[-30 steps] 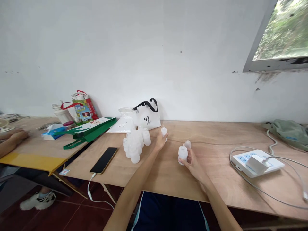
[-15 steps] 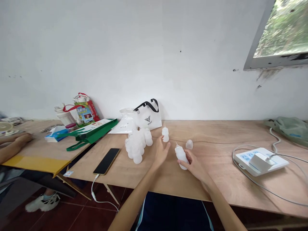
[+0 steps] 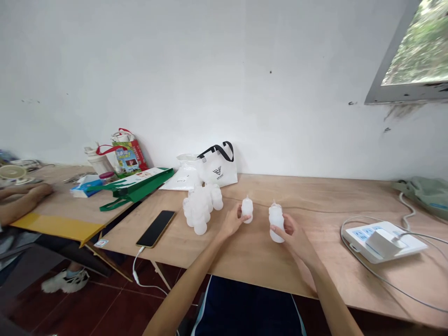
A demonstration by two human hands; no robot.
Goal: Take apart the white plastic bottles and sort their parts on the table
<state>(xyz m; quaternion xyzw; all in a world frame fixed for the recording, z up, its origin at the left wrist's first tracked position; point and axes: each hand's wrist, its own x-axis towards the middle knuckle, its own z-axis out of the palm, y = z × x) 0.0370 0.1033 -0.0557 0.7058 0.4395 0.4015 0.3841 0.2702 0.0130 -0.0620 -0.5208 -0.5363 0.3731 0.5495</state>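
Bottle [image 3: 276, 226], whitish, waisted body, narrow tip on top; held in the right hand [image 3: 294, 237], thumb across its front, other fingers partly hidden behind, over the middle of the wooden tabletop [image 3: 329, 198]. Slightly tilted; whether its base touches the wood cannot be told. Second bottle [image 3: 247, 211], of like form, upright, just to the left and apart from the first; left hand [image 3: 231, 223] grasping it from its left side, thumb low on the front, remaining fingers mostly out of sight. Both grips sit on the body below the tip, presumably because the rounded waist gives purchase and the thin tip would make a poor handhold. Each hand takes its bottle from the outer side, which seems to keep the gap between them free. Cluster of bottles [image 3: 200, 210], similar, packed side by side, left of the left hand; probably grouped to save space within reach. Phone [image 3: 156, 228], dark screen, flat near the front edge, likely there to suit its cable [image 3: 135, 277], which hangs off the edge. White bag [image 3: 220, 170], black handles, behind the cluster, perhaps propped by the wall [image 3: 175, 79]. Power strip [image 3: 357, 233], at right, charger [image 3: 382, 242] plugged in, well apart from the bottles.
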